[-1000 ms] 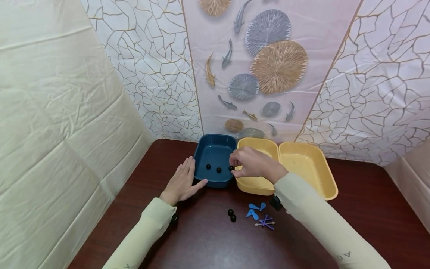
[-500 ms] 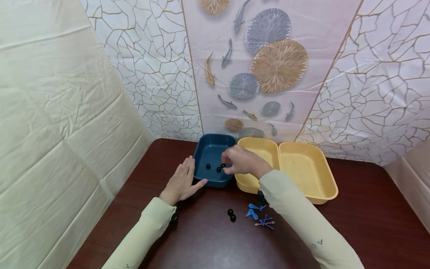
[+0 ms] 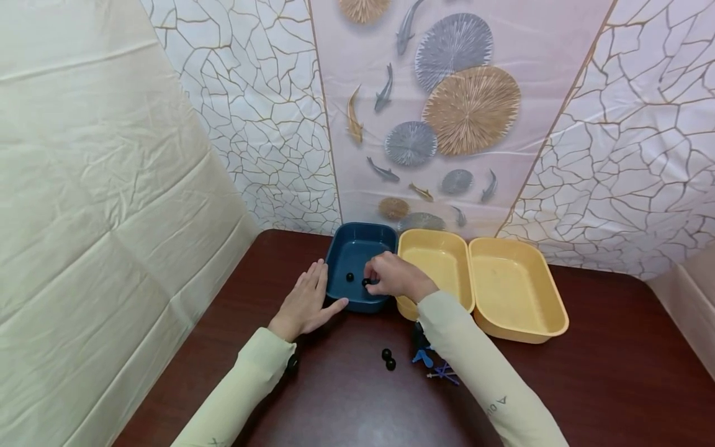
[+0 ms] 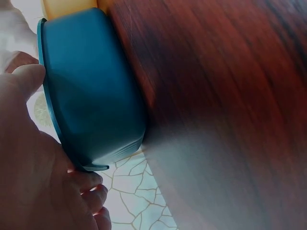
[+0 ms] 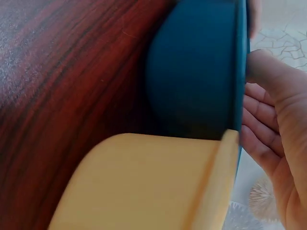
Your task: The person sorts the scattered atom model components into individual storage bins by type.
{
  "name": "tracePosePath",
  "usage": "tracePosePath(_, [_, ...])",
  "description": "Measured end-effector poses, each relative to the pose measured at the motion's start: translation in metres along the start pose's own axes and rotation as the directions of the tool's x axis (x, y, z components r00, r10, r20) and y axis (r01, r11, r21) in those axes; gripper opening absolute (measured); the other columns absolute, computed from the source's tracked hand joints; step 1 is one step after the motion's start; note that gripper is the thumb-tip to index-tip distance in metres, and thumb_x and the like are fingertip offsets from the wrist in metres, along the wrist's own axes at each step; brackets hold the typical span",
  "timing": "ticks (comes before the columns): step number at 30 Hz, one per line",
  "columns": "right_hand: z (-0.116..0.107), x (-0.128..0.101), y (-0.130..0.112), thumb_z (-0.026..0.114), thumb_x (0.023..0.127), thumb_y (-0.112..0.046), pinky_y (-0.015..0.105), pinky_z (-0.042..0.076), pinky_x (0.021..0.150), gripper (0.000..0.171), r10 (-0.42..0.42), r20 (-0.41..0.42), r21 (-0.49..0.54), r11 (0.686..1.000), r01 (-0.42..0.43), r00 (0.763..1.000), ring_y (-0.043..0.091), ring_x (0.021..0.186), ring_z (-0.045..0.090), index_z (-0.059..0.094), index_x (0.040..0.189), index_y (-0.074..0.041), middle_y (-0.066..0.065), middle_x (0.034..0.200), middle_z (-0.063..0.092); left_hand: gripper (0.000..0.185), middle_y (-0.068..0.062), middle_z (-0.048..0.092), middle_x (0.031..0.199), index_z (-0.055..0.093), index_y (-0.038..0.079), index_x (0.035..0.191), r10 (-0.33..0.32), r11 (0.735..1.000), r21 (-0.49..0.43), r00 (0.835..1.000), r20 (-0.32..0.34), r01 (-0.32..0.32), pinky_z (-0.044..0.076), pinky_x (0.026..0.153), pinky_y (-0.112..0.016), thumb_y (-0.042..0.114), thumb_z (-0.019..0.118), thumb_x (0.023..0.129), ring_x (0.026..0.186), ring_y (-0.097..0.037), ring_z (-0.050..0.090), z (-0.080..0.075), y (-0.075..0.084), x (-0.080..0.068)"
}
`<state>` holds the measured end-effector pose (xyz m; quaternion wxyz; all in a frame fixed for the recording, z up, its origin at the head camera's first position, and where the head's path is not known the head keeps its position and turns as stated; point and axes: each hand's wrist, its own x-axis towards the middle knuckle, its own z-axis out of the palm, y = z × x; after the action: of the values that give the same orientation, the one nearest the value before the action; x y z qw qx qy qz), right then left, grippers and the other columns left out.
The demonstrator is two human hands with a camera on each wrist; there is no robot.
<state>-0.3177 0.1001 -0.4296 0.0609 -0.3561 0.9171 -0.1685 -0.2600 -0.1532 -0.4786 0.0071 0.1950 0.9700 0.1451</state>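
Just left of centre in the head view, the right hand (image 3: 391, 276) reaches into the blue tray (image 3: 357, 245), fingers curled down by a black ball (image 3: 365, 282); whether they pinch it I cannot tell. The left hand (image 3: 306, 301) lies flat, fingers straight, against the tray's left wall. Bracing there steadies the tray; balls should be released low so they do not bounce or roll out.

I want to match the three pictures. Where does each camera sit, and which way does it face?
Head: above, facing forward and down at the blue tray; left hand and right hand show.
Left wrist: low by the tray's outer wall; left hand shows.
Right wrist: low at the tray's wall and yellow tray; right hand shows.
All share the blue tray.
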Motion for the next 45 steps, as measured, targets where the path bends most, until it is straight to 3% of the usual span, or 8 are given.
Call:
tracePosePath(5, [-0.004,-0.003,-0.002,0.076,0.098,-0.017,0.035,0.064,0.089,0.022,-0.028,-0.005,0.0,1.0,0.028,1.0,0.02,0.097,0.074,0.078,0.114,-0.003,0.01,0.109,0.079,0.1,-0.019,0.012,0.178,0.013,-0.002,0.168,-0.002,1.0,0.007,1.0,0.012,0.002,0.019,0.134,-0.056,0.067,0.046,0.103,0.166,-0.039,0.013,0.0,0.0,0.001])
tracePosePath(11, [-0.021,-0.015,-0.011,0.076,0.098,-0.019,0.037,0.064,0.09,0.019,-0.087,-0.018,-0.006,0.996,0.087,0.996,0.028,0.101,0.075,0.078,0.112,-0.006,0.015,0.113,0.078,0.1,-0.019,0.011,0.178,0.012,-0.002,0.168,0.0,1.0,0.002,1.0,0.013,0.0,0.018,0.134,-0.056,0.066,0.047,0.103,0.166,-0.038,0.012,-0.001,-0.001,0.001])
tracePosePath(27, [-0.054,-0.068,-0.033,0.081,0.094,-0.022,0.029,0.063,0.083,0.016,-0.15,0.001,-0.096,0.984,0.149,0.989,0.015,0.09,0.073,0.079,0.105,-0.01,0.004,0.102,0.078,0.1,-0.021,0.011,0.178,0.012,-0.003,0.168,0.002,1.0,-0.02,1.0,0.014,-0.002,0.018,0.134,-0.057,0.064,0.049,0.103,0.166,-0.04,0.012,-0.005,0.003,-0.002])
tracePosePath(36, [-0.054,-0.1,-0.035,0.081,0.092,-0.018,0.028,0.062,0.079,0.012,-0.195,-0.009,-0.083,0.978,0.194,0.981,0.016,0.088,0.072,0.079,0.101,-0.01,0.006,0.098,0.078,0.1,-0.02,0.009,0.178,0.011,-0.003,0.168,0.0,1.0,-0.022,1.0,0.019,0.0,0.015,0.135,-0.056,0.064,0.048,0.103,0.166,-0.039,0.011,-0.006,0.003,-0.003])
tracePosePath(45, [-0.033,-0.127,-0.032,0.083,0.092,-0.02,0.023,0.061,0.079,0.014,-0.222,0.021,-0.057,0.973,0.222,0.975,0.01,0.087,0.069,0.079,0.102,-0.012,-0.001,0.096,0.076,0.1,-0.02,0.01,0.178,0.012,-0.003,0.168,0.005,1.0,-0.023,1.0,0.016,-0.004,0.016,0.134,-0.056,0.064,0.048,0.103,0.166,-0.04,0.012,-0.005,0.003,-0.003])
